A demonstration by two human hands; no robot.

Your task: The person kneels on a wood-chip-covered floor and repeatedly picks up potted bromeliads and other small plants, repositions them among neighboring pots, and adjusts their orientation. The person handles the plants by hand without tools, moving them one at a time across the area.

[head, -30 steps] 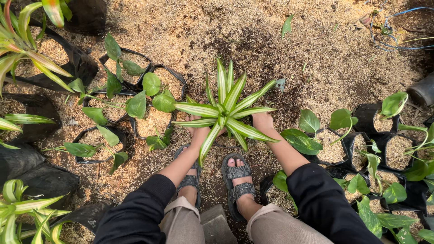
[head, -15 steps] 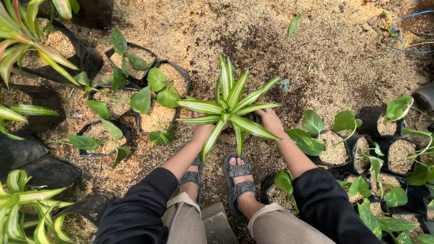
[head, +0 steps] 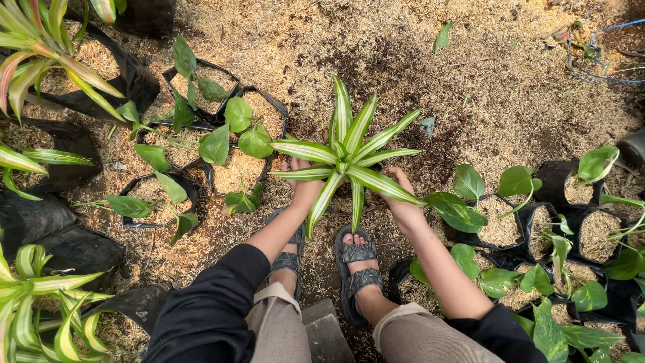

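Hands: left hand (head: pixel 304 188) and right hand (head: pixel 403 205) cup striped plant (head: pixel 349 158) from both sides, fingers curled under its leaves, grip hidden | place: mid-ground on husk-strewn soil (head: pixel 430 74), above sandalled feet (head: pixel 356 262) | risk: leaves may snap if squeezed; neighbouring black grow bags (head: pixel 235 171) could tip if nudged.

The striped plant's (head: pixel 349 158) leaves hide its pot and most fingers (head: pixel 398 176) gripping it.

The one camera sits on my head, looking steeply down past my knees at the nearby husk-strewn ground (head: pixel 416 60).
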